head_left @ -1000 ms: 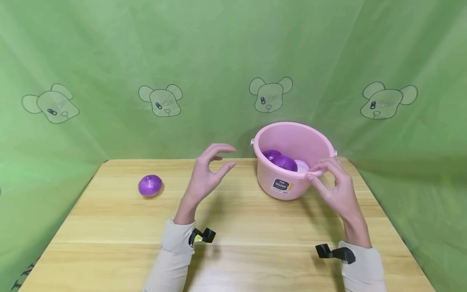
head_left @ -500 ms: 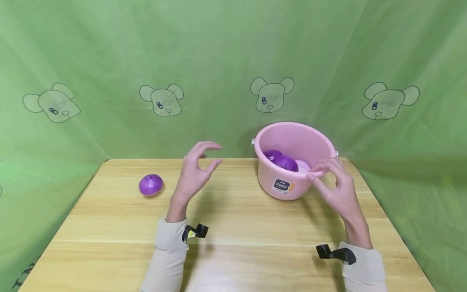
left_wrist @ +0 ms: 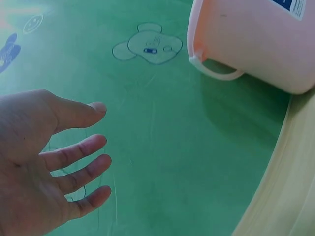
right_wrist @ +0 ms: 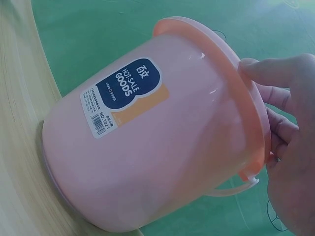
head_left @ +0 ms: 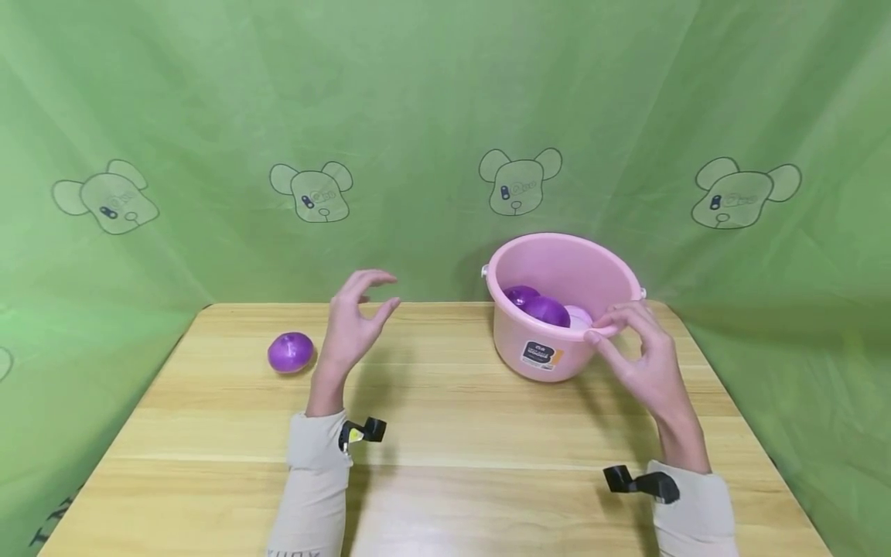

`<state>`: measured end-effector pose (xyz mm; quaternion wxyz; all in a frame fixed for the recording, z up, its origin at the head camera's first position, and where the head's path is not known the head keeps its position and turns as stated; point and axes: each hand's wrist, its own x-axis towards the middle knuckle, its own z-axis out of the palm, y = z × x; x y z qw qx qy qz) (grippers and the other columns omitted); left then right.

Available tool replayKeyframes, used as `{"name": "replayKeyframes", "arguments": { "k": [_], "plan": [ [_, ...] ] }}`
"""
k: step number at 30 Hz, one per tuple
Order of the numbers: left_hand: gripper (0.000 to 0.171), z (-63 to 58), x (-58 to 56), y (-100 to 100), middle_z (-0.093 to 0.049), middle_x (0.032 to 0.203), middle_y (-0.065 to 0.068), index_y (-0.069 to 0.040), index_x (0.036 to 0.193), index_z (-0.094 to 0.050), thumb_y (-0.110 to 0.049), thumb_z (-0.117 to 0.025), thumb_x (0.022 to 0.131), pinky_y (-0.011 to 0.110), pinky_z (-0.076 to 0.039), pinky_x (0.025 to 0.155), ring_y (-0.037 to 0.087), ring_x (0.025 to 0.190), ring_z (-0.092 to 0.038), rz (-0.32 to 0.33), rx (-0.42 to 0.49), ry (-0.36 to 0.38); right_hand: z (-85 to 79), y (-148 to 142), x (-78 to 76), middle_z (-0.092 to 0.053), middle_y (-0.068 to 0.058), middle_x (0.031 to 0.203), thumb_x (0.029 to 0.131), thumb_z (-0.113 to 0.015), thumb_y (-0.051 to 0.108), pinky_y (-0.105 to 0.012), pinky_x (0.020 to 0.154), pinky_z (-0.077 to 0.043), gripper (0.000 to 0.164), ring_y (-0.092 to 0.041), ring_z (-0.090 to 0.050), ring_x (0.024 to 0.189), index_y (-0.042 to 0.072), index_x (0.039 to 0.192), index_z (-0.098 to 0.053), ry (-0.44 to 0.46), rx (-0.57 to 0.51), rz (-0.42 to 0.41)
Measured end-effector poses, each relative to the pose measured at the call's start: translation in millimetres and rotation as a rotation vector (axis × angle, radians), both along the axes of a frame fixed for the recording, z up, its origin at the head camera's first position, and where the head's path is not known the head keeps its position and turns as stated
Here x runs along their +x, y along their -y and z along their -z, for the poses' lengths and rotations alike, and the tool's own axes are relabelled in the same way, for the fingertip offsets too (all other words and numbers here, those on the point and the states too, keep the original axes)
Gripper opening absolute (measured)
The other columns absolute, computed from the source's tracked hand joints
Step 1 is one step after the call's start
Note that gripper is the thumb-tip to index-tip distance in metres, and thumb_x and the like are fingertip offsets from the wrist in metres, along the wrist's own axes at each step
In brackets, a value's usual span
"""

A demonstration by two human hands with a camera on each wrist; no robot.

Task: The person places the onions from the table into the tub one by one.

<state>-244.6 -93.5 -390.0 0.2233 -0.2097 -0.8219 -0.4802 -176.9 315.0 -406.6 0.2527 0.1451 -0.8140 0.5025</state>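
Note:
A pink bucket [head_left: 536,348] stands at the back right of the table, a printed label on its front. My right hand [head_left: 647,356] pinches its near right rim, thumb outside and fingers over the inner side; the right wrist view shows the thumb [right_wrist: 266,69] on the lip. Inside lie a purple onion [head_left: 546,311], another purple onion [head_left: 520,295] partly hidden, and a pale pinkish round thing [head_left: 578,316]. My left hand [head_left: 351,329] is held above the table, thumb and fingers apart, holding nothing. Left of it a single purple onion [head_left: 290,353] rests on the wood.
The wooden table [head_left: 445,503] backs onto a green curtain [head_left: 411,100] printed with bear heads, which also rises along both sides. The bucket's white handle [left_wrist: 216,73] hangs down behind it.
My left hand has moved left, away from the bucket and closer to the lone onion, its fingers still apart. The right hand keeps its hold on the rim, and the bucket stays put.

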Motion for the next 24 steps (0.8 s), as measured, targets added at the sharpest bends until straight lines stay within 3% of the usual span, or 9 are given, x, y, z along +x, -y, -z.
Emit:
{"name": "replayKeyframes", "arguments": {
  "k": [9, 24],
  "plan": [
    [0.033, 12.5, -7.9, 15.7, -0.065, 0.126, 0.014, -0.002, 0.121, -0.069, 0.0, -0.076, 0.089, 0.049, -0.051, 0.097, 0.03, 0.119, -0.059, -0.084, 0.021, 0.03, -0.5, -0.2, -0.7, -0.065, 0.001, 0.11, 0.08, -0.079, -0.011, -0.043, 0.127, -0.011, 0.025, -0.012, -0.051, 0.121, -0.002, 0.102, -0.071, -0.018, -0.002, -0.004],
    [0.03, 28.1, -14.7, 39.9, -0.064, 0.126, 0.018, 0.0, 0.12, -0.069, 0.001, -0.074, 0.091, 0.051, -0.046, 0.104, 0.035, 0.118, -0.057, -0.227, 0.072, 0.113, 1.0, -0.2, -0.9, -0.064, 0.001, 0.11, 0.081, -0.078, -0.011, -0.045, 0.126, -0.014, 0.023, -0.012, -0.05, 0.121, -0.002, 0.1, -0.071, -0.019, 0.001, 0.0]
  ]
}}
